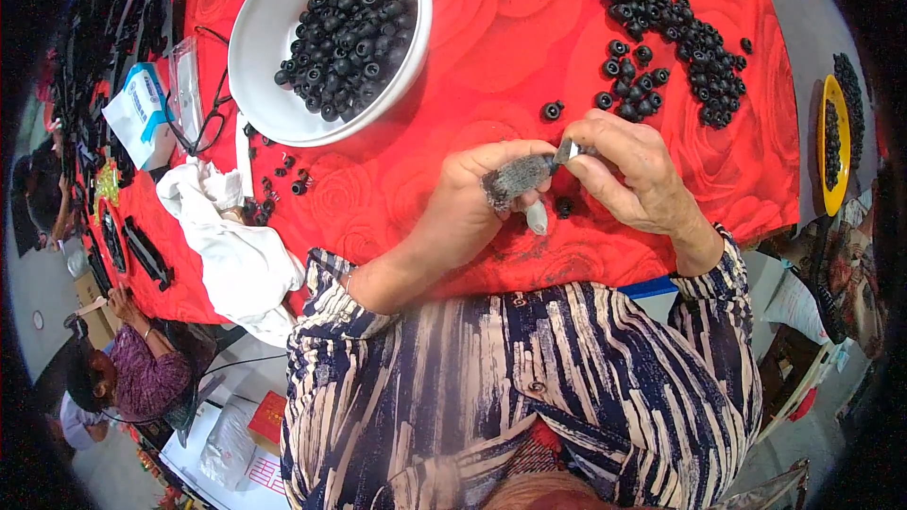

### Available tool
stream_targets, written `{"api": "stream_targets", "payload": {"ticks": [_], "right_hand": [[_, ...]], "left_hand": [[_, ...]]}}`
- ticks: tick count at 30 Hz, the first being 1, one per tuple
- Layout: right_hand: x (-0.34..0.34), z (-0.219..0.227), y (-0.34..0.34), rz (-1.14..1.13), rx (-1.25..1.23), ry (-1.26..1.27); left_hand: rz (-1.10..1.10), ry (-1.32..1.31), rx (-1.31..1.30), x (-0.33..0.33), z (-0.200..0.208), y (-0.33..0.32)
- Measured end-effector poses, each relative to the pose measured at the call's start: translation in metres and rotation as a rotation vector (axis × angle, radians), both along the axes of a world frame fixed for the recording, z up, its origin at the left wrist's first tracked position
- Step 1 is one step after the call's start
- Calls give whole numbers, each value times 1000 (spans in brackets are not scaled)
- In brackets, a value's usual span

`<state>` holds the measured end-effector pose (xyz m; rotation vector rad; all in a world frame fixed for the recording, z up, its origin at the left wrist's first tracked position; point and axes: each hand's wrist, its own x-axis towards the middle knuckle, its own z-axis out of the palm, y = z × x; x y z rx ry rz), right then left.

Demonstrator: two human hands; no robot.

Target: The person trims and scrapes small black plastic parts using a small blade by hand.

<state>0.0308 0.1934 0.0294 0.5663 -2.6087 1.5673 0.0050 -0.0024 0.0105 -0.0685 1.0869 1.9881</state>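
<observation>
Both my hands meet over the near part of the red tablecloth. My left hand [468, 194] is closed, its thumb end under a dark, speckled covering [518, 179]; a whitish covered fingertip [537, 218] shows below. At that thumb's tip it pinches a small black part, mostly hidden by the fingers. My right hand [633, 170] pinches a small, flat metal blade [567, 150] against this part. One loose black round part [564, 207] lies just under the hands, and another black part [552, 110] lies beyond them. Dark crumbs are scattered on the cloth below.
A white bowl [248, 85] of black round parts stands at the far left. More black parts [675, 28] spread across the far right. Glasses [203, 132], a white cloth [227, 246] and dark scraps [300, 184] lie left. Beyond the right edge is a yellow tray [829, 194]. Another person [142, 368] sits left.
</observation>
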Motion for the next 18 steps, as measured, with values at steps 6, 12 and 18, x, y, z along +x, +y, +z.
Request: {"api": "stream_targets", "payload": {"ticks": [6,12,18], "right_hand": [[3,-3,-6,101,43,22],[3,14,3,-148,-100,-44],[5,4,-4,-80,-7,152]], "left_hand": [[62,-105,159,-9,-5,2],[79,-143,282,-10,-10,-3],[-14,-160,150,-4,-2,2]]}}
